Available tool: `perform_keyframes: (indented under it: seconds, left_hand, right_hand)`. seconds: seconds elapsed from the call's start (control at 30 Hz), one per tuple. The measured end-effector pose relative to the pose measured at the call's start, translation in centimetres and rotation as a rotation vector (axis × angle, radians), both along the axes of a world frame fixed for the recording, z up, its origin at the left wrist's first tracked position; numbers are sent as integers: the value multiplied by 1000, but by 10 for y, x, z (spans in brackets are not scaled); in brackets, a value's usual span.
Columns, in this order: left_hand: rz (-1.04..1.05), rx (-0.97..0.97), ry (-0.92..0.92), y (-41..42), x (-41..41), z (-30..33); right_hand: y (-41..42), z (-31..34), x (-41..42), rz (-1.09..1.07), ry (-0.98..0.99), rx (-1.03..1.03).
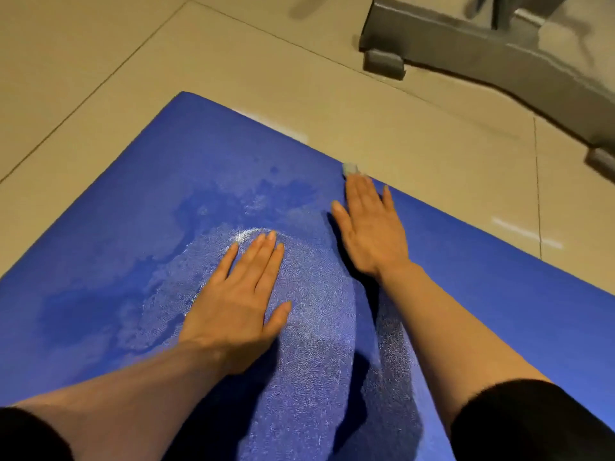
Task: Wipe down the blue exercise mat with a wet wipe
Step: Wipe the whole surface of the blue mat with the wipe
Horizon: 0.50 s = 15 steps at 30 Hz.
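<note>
Both hands lie flat on the blue mat, right hand fingers covering the wet wipe, left hand spread.

Wet wipe mostly hidden under right hand fingers; blue mat cut off by frame edges.

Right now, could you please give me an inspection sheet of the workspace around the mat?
Surface: tiled floor, beige, with grout lines.
Job's things: blue mat flat on the floor, wet shiny patches near its middle; wipe a small pale wad at the mat's far edge.
Clutter: nothing seen.
Grips: left hand flat on the mat, fingers straight; right hand flat, fingertips on the wipe.
Cables: nothing seen.
Surroundings: grey equipment base on the floor beyond the mat.
</note>
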<state>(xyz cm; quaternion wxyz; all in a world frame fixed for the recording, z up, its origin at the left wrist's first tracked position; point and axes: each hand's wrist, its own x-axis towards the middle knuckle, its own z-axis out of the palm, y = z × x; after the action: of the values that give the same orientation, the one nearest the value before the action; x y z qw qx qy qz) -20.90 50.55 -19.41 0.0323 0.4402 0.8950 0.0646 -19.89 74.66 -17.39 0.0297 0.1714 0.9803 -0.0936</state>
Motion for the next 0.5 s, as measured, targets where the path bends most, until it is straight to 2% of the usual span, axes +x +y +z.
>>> perform_keyframes:
  seconds: [0.07, 0.17, 0.27, 0.4, 0.5]
  left_hand:
    - [17, -3, 0, 1, -4, 0]
    - [12, 14, -14, 3, -4, 0]
    - [13, 40, -40, 4, 2, 1]
    - [11, 64, -65, 0, 0, 2]
    - [23, 107, -79, 2, -2, 3]
  right_hand:
    - [9, 3, -2, -102, -37, 31]
    - [-16, 1, -40, -211, -54, -80]
    - [-41, -1, -71, -65, -44, -125]
    - [-17, 2, -50, 114, -5, 23]
    - [-1, 3, -24, 38, -30, 93]
